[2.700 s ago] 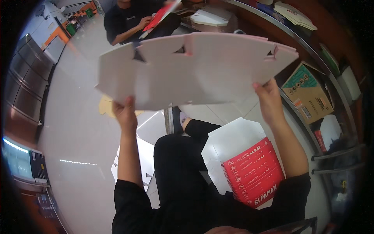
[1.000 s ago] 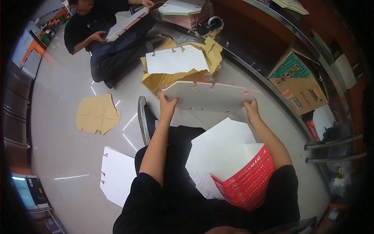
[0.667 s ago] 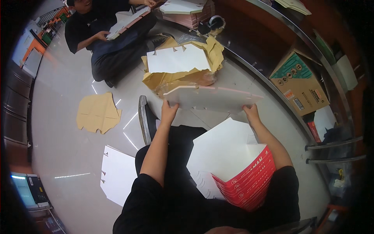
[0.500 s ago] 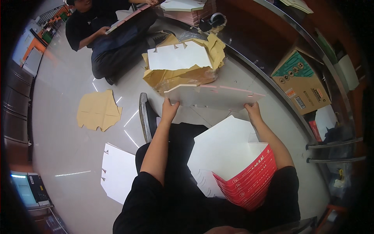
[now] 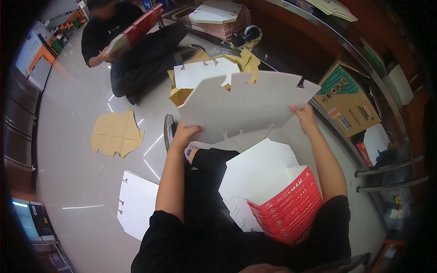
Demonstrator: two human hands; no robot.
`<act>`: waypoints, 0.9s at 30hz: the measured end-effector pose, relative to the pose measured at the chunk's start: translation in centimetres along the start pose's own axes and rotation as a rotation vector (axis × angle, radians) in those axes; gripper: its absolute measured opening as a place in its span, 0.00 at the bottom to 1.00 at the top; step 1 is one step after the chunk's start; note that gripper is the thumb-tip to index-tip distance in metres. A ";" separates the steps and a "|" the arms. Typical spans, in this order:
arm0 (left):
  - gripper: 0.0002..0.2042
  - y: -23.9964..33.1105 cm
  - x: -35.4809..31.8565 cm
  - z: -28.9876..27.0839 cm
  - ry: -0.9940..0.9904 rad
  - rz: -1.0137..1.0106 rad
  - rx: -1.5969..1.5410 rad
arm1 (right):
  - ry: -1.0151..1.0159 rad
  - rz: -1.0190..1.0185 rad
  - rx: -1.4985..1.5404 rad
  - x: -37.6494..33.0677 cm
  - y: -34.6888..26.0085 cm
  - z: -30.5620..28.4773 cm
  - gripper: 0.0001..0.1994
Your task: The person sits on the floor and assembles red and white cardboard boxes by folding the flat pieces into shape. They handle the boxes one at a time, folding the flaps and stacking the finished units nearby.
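Between my hands a flat white cardboard box blank (image 5: 241, 102) with notched edges is raised and tilted. My left hand (image 5: 185, 135) grips its lower left edge, thumb over the near face. On its right edge my right hand (image 5: 303, 116) closes the same way. Just below, by my right forearm, rests a nested stack of folded red-and-white cardboard trays (image 5: 287, 204), white inside. Beyond the held blank lies a pile of white blanks (image 5: 207, 73) in torn brown wrapping paper (image 5: 181, 96), partly hidden by it.
More white blanks (image 5: 136, 204) lie on the floor at left, below a brown paper piece (image 5: 117, 133). Across from me a seated person (image 5: 132, 54) holds a red-and-white cardboard piece. A metal shelf along the right holds a brown carton (image 5: 353, 107); stacked blanks (image 5: 218, 18) stand behind.
The held blank has come up and turned its broad face more toward me, covering more of the wrapped pile. My hands moved apart slightly. The other person's cardboard now shows its red side.
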State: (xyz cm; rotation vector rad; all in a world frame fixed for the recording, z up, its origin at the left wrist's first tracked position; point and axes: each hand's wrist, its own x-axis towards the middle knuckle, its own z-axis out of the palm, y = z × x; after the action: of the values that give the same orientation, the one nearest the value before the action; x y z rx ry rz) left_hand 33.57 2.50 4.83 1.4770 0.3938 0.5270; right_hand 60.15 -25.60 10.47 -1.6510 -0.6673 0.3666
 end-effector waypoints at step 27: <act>0.30 19.6 -15.5 9.3 0.255 0.745 0.736 | -0.067 -0.430 0.091 -13.5 -18.7 12.5 0.20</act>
State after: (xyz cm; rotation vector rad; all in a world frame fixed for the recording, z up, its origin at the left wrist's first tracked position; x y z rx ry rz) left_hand 24.12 -13.55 23.94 2.2875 0.2258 1.2635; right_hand 38.20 -22.51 24.53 -1.3691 -1.0162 0.1380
